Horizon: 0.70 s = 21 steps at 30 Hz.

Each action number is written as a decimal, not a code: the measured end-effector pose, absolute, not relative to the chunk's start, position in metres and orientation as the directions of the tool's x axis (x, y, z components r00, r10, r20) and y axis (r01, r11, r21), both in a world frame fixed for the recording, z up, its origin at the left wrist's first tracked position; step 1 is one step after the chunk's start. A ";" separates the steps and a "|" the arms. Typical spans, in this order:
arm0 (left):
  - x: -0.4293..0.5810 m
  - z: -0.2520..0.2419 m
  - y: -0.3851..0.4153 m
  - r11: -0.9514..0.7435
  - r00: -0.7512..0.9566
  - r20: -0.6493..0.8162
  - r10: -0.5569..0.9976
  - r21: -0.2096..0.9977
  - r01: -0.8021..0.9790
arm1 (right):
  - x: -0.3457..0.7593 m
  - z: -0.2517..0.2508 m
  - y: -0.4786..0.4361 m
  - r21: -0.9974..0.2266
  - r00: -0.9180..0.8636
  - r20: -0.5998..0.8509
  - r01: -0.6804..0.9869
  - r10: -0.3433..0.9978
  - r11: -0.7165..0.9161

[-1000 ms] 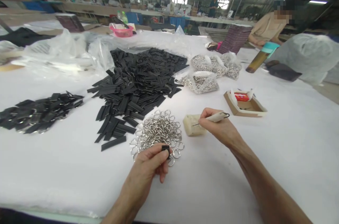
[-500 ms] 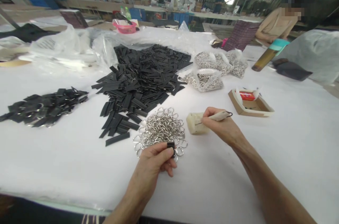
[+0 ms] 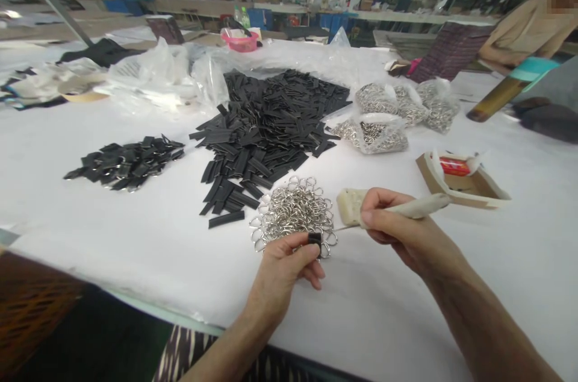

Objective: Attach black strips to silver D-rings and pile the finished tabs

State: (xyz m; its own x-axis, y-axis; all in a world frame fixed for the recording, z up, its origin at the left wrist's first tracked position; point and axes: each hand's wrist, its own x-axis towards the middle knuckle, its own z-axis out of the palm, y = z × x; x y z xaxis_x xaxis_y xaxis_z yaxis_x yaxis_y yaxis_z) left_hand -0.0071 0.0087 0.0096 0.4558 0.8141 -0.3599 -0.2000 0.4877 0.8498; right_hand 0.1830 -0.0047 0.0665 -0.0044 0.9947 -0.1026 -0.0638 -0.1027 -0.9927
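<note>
White tabletop (image 3: 149, 237), close two-handed work.
Left hand (image 3: 280, 267) pinches a small black piece (image 3: 315, 240) over the ring pile's (image 3: 293, 207) near edge; right hand (image 3: 409, 240) grips a pale tool (image 3: 419, 207), thin tip (image 3: 347, 228) leftward. I'd keep that pinch firm, clear of the tip. Pale block (image 3: 350, 204) and black strips (image 3: 275, 123) lie beyond.

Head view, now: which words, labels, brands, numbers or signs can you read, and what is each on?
None can be read.
Red item in the cardboard box: pale marks, too small and blurred to read.
Tool in the right hand: no legible text.
Black strip in the left hand: no legible text.
</note>
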 end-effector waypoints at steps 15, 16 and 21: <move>-0.008 0.011 0.005 0.522 0.526 -0.354 0.774 0.827 -0.211 | 0.176 0.050 0.000 -0.984 -0.078 -0.155 -0.072 0.985 -0.161; -0.008 0.011 0.005 0.521 0.523 -0.357 0.774 0.828 -0.207 | 0.176 0.050 0.000 -0.984 -0.085 -0.157 -0.071 0.984 -0.163; -0.008 0.011 0.004 0.512 0.511 -0.367 0.777 0.841 -0.174 | 0.174 0.048 0.000 -0.982 -0.111 -0.165 -0.073 0.980 -0.174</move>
